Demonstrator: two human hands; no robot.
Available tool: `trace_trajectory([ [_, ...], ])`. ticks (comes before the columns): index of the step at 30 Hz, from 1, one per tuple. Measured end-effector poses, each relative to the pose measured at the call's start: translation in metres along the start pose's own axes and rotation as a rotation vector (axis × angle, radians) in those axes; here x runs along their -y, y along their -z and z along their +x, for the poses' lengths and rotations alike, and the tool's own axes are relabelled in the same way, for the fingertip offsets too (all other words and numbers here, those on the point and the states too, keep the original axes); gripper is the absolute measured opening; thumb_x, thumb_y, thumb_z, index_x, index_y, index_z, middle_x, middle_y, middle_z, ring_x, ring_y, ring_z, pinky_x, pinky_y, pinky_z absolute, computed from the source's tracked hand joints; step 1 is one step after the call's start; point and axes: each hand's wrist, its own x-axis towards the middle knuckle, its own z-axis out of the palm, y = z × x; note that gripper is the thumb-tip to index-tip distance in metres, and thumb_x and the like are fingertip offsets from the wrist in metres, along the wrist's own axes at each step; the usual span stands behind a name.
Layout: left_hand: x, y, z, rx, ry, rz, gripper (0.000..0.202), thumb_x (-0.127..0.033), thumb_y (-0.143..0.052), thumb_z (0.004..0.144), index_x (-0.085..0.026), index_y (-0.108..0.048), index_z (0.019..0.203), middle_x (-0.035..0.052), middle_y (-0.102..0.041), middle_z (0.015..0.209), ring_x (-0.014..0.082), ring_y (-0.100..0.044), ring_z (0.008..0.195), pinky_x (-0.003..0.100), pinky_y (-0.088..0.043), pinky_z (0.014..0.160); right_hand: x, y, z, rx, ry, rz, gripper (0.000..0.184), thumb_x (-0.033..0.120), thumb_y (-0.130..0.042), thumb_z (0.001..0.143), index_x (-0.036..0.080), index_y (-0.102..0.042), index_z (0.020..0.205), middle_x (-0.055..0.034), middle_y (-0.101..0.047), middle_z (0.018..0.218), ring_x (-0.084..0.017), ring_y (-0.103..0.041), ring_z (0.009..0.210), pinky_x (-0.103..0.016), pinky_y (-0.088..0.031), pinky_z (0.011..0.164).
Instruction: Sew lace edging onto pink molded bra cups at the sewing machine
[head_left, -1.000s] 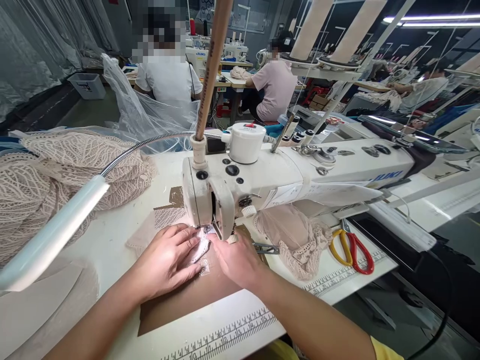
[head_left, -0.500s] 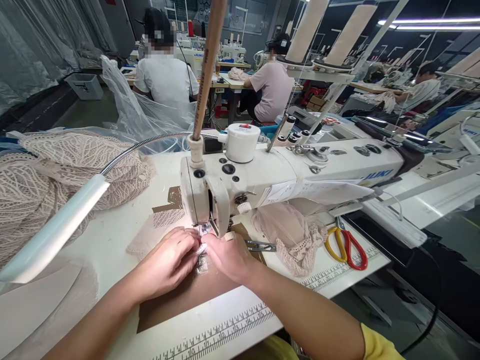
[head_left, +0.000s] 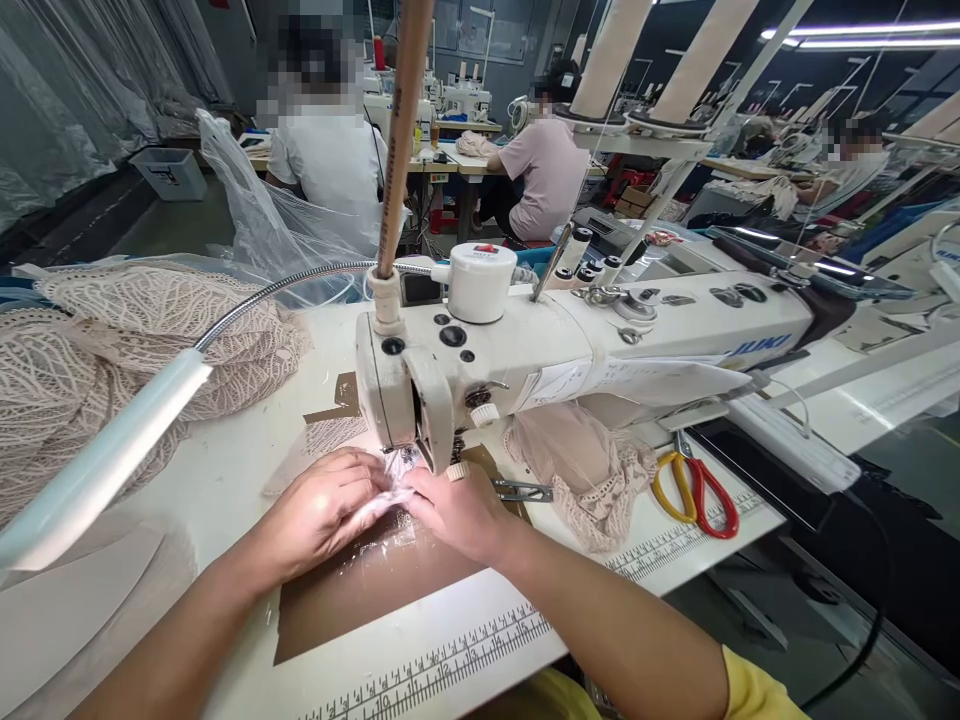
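A pale, thin piece of fabric [head_left: 395, 470] lies bunched under the needle end of the white sewing machine [head_left: 480, 340]. My left hand [head_left: 322, 515] is closed on the fabric's left edge, its fingers curled beside the presser area. On the other side my right hand [head_left: 457, 510] pinches the fabric between thumb and fingers, close to the machine's head. Beige lace [head_left: 319, 437] spreads out behind my left hand. The needle and presser foot are mostly hidden by the machine head and my fingers. Brown tape [head_left: 375, 590] covers the tabletop beneath both hands.
A lamp [head_left: 112, 450] on a bendy neck reaches in at left, before piled beige lace [head_left: 150, 340]. Right of my hands lie metal snips [head_left: 525, 491], a lace piece [head_left: 581, 475] and red-and-yellow-handled scissors [head_left: 697, 490]. Co-workers [head_left: 326, 165] sit at machines beyond.
My left hand has shifted slightly left and apart from the right. More of the pale fabric now shows between them. The right hand has stayed nearly in place.
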Motion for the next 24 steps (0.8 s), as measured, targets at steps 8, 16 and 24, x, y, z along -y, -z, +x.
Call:
trace_trajectory([
  [8, -0.005, -0.001, -0.003, 0.075, 0.015, 0.091, 0.026, -0.025, -0.044, 0.095, -0.018, -0.064, 0.080, 0.0045, -0.063, 0.073, 0.0181, -0.058, 0.074, 0.033, -0.045, 0.073, -0.004, 0.005, -0.007, 0.062, 0.199, -0.061, 0.023, 0.022, -0.052, 0.091, 0.018, -0.062, 0.071, 0.0006, -0.056, 0.068, -0.011, -0.045, 0.059, -0.025, -0.028, 0.055],
  [16, -0.004, -0.003, -0.005, 0.110, 0.009, 0.154, 0.024, -0.027, -0.047, 0.094, -0.020, -0.067, 0.105, 0.0048, -0.057, 0.071, 0.0187, -0.051, 0.071, 0.030, -0.040, 0.063, -0.009, 0.012, -0.021, 0.140, 0.318, 0.054, 0.018, 0.024, -0.049, 0.091, 0.020, -0.065, 0.084, -0.0019, -0.058, 0.076, -0.014, -0.048, 0.070, -0.026, -0.032, 0.061],
  [24, -0.008, -0.008, -0.002, 0.057, -0.013, 0.169, 0.027, -0.023, -0.047, 0.093, -0.018, -0.063, 0.113, 0.0110, -0.065, 0.108, 0.0218, -0.059, 0.090, 0.035, -0.046, 0.077, -0.007, 0.010, -0.015, 0.171, 0.131, -0.048, 0.029, 0.007, -0.050, 0.078, 0.018, -0.061, 0.103, -0.0047, -0.061, 0.088, -0.020, -0.050, 0.086, -0.031, -0.035, 0.070],
])
